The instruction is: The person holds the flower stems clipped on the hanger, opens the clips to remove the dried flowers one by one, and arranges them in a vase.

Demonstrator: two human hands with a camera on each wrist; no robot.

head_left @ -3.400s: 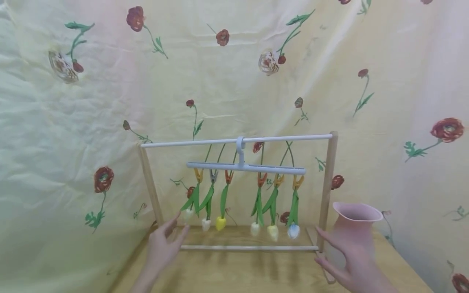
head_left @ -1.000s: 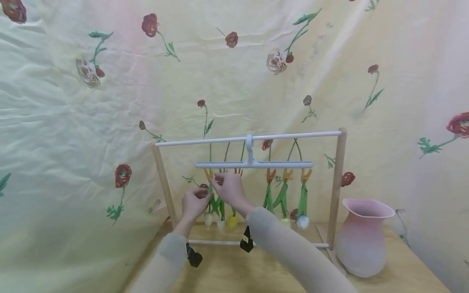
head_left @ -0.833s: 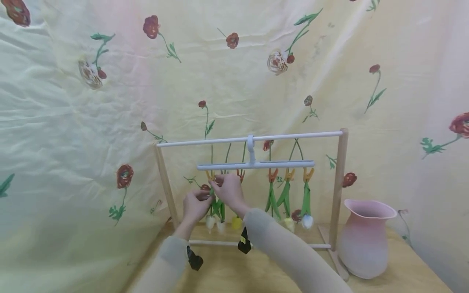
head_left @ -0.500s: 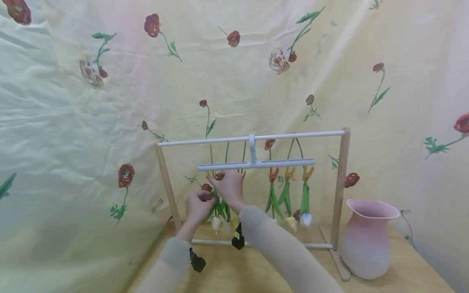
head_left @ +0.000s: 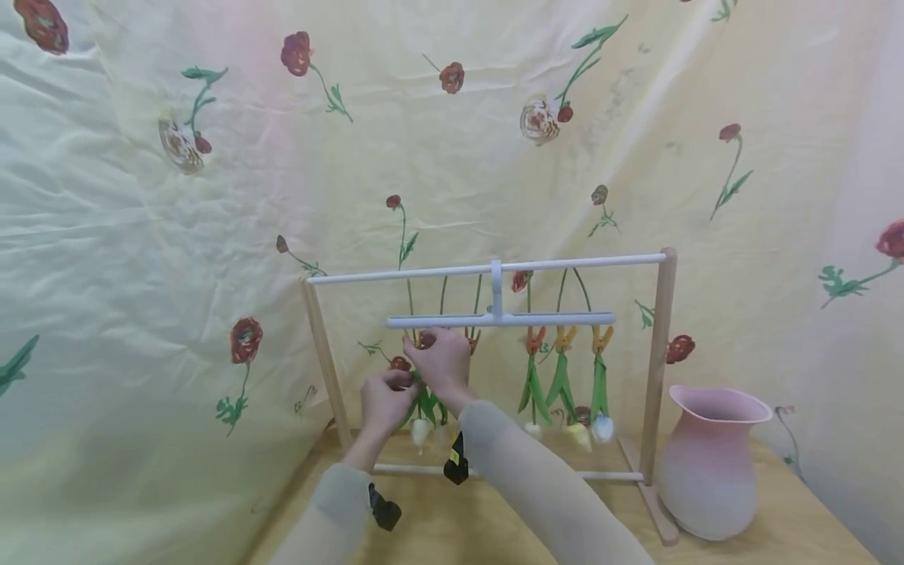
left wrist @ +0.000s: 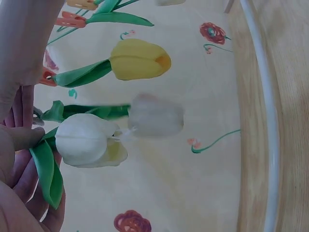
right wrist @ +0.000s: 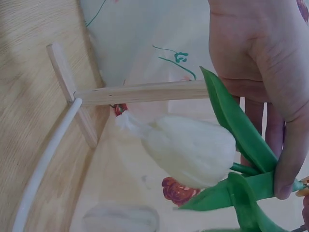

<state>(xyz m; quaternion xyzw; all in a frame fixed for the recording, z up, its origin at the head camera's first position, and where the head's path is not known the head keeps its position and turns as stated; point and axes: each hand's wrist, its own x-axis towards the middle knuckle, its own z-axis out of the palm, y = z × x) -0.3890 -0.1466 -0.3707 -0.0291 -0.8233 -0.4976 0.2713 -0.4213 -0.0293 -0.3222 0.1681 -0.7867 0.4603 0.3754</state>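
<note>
In the head view my left hand [head_left: 384, 404] pinches the green stem and leaves of the leftmost white tulip [left wrist: 82, 140], which hangs head down. Just above it my right hand [head_left: 443, 365] has thumb and fingertips on the orange-yellow clothespin [right wrist: 304, 192] clipping that stem; those fingertips are mostly hidden. The clothespin hangs from a pale blue hanger [head_left: 452, 321]. Beside the held flower, a second white tulip [left wrist: 157, 116] is blurred, and a yellow tulip [left wrist: 137, 60] hangs past it. Several more tulips, such as a blue-white one [head_left: 602, 428], hang at the right.
The hanger hooks over the white top rod [head_left: 586, 260] of a rack with wooden posts [head_left: 658, 361]. A pink-and-white vase [head_left: 706, 471] stands right of the rack on the wooden table [head_left: 452, 534]. Flower-printed cloth [head_left: 452, 157] covers the wall behind.
Both hands came from either side of the rack to the leftmost tulip. Over the last second the hanger slid slightly right and the held tulip shifted right with the hands.
</note>
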